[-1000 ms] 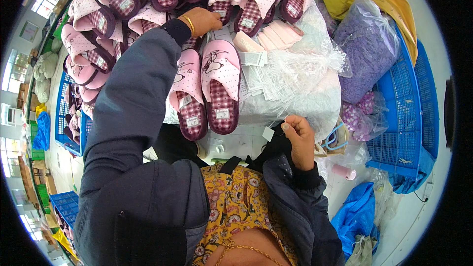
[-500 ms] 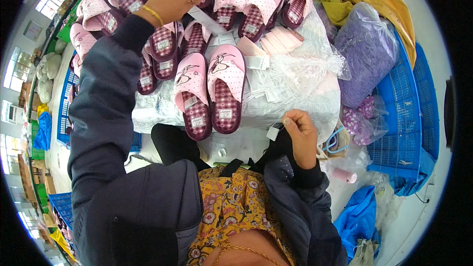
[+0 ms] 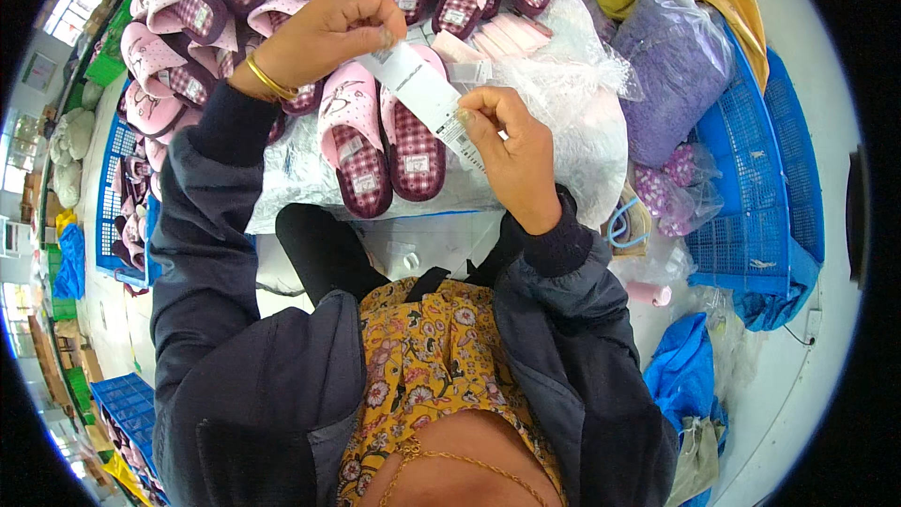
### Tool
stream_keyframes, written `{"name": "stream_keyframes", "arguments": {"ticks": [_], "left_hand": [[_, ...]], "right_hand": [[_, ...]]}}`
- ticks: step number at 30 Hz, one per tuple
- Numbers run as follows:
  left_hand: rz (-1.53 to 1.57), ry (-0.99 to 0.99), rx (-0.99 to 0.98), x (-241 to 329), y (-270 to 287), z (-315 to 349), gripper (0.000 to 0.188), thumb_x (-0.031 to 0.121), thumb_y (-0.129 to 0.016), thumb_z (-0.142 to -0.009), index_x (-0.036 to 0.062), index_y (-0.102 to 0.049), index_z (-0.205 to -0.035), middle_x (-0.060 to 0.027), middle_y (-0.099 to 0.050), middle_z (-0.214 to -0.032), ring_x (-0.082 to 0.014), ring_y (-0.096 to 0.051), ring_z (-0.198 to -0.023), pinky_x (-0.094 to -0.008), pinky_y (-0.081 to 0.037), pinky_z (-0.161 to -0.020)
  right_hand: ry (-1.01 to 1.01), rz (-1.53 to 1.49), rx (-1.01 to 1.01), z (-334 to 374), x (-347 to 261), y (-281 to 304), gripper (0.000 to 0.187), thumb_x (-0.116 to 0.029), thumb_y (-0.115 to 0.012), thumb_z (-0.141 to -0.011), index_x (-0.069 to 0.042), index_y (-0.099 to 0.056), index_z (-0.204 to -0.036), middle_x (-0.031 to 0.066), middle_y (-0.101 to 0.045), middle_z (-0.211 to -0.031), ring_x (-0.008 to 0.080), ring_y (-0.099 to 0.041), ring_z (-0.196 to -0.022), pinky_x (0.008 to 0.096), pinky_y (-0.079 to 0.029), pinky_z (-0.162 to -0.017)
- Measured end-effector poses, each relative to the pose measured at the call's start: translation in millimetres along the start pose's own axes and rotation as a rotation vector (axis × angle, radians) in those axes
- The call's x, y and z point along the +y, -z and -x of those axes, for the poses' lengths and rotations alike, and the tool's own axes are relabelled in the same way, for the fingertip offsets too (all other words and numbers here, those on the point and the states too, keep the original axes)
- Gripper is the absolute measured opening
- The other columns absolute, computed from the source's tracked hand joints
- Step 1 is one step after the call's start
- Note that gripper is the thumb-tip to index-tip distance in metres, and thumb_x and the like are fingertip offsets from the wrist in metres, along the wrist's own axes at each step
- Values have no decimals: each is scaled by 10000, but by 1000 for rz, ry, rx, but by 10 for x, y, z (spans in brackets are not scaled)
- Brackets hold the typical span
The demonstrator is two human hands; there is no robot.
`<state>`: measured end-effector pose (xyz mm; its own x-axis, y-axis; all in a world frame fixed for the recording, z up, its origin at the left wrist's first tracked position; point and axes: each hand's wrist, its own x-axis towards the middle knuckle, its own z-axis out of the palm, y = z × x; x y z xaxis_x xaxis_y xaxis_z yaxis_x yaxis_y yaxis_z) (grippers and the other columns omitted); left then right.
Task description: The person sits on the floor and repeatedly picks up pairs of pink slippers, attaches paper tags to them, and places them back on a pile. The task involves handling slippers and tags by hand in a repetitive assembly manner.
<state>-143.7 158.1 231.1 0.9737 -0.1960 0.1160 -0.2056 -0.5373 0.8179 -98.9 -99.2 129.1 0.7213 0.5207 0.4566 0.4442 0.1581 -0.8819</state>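
A white printed tag (image 3: 424, 94) is held slantwise above the nearer pair of slippers (image 3: 366, 127), pink with checked insoles; the right-hand slipper is partly covered by it. The tag's upper end is pinched by the left hand (image 3: 340, 33) at ten o'clock. Its lower right edge is gripped between thumb and forefinger of the right hand (image 3: 511, 145) at four o'clock; the remaining fingers are curled.

A crease or tear is judged possible if the two ends are pulled unevenly; a drop onto the slippers could be caused by the narrow pinch. Slippers in the heap (image 3: 150, 54) at ten o'clock could be knocked by the left cuff, close beside them.

The heels of the pair are set near the front edge of the film-covered surface (image 3: 291, 178), at six o'clock. Movement is limited at two o'clock by pink cards (image 3: 507, 38) and, farther out at three, by a bag of purple material (image 3: 671, 66). More room is offered toward five o'clock.
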Motion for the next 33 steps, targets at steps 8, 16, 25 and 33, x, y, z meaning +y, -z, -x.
{"name": "stream_keyframes", "arguments": {"ticks": [8, 16, 25, 33], "left_hand": [[-714, -303, 465, -73, -1089, 374, 562, 394, -803, -770, 119, -662, -1241, -92, -609, -1318, -313, -493, -1302, -453, -346, -1084], [405, 121, 478, -99, -1692, 631, 376, 184, -660, -962, -29, -596, -1265, -25, -641, -1055, -59, -545, -915, -225, -474, -789], [357, 155, 511, -175, -1724, 741, 219, 151, -552, -1004, -23, -657, -1085, 13, -595, -833, -42, -487, -771, -215, -426, -670], [701, 273, 593, -233, -1777, 737, 159, 134, -587, -972, -2, -666, -994, 36, -623, -838, -26, -530, -763, -196, -444, -675]], "right_hand": [[-160, -239, 168, 252, 144, -90, 135, -68, -638, -966, -13, -606, -1085, 18, -655, -918, 56, -565, -778, 222, -484, -724], [-32, -210, 179, 392, 117, -239, 128, -64, -640, -961, -10, -604, -1071, 17, -647, -929, 74, -584, -830, 240, -493, -748], [-95, -227, 57, 373, 180, -288, 124, -65, -646, -948, -3, -612, -1049, 25, -651, -945, 83, -586, -832, 239, -487, -767], [-223, -225, 64, 376, 175, -358, 131, -39, -656, -929, -14, -616, -1052, 24, -648, -905, 62, -569, -795, 232, -484, -748]]}}
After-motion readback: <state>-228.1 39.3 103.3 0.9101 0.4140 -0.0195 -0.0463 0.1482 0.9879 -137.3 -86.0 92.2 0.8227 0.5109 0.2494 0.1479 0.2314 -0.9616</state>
